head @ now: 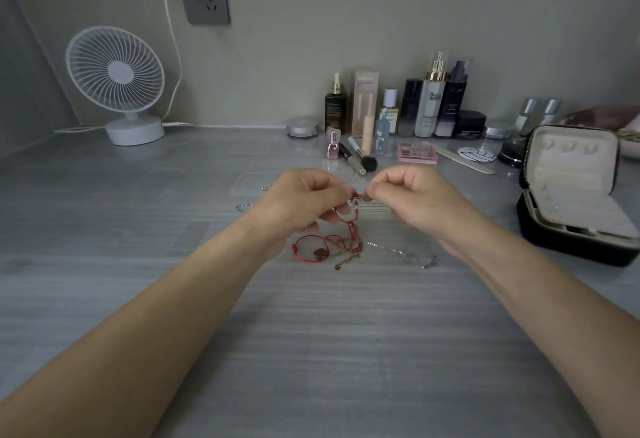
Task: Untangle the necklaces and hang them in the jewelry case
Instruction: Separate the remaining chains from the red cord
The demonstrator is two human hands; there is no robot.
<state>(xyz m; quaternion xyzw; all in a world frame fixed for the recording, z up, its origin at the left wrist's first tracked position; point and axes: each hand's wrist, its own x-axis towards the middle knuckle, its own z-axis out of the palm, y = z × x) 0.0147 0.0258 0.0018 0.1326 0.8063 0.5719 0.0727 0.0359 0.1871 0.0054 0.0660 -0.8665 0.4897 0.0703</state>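
Red cord forms the necklace that is pinched at its top between the curled fingertips of the left hand and the right hand, both held above the grey table. From the pinch the cord is seen hanging down to a tangled heap on the table, where a gold-toned chain is caught in it. A silver chain is laid just right of the heap. The jewelry case is stood open at the right, well apart from both hands. A white fan and 1 row of cosmetic bottles are set against the wall.
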